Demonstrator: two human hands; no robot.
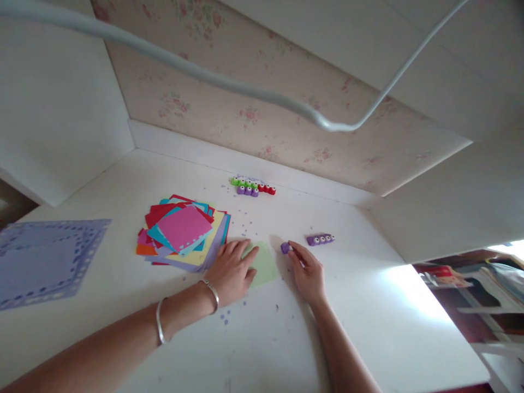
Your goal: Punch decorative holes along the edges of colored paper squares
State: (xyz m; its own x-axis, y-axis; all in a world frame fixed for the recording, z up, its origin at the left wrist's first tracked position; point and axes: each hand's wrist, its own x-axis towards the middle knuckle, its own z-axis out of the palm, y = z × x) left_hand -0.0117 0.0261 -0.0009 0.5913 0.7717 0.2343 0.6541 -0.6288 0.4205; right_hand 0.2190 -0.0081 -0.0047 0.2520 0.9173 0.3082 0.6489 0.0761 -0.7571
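A light green sheet of paper (264,266) lies on the white table. My left hand (232,268) rests flat on its left side, fingers spread, and hides part of it. Just past the sheet's right edge, my right hand (308,274) is closed on a small purple paper punch (285,248) between thumb and fingers. Whether the punch touches the paper I cannot tell. Left of my left hand lies a messy pile of coloured paper (184,226), with a pink sheet on top. To the right of my right hand sits a row of purple punches (320,239) with white buttons.
Green, purple and red punches (249,186) stand near the back wall. Purple sheets with punched edges (49,262) lie at the far left. Small purple paper dots (225,316) are scattered on the table (368,316). A white cable (229,82) crosses above.
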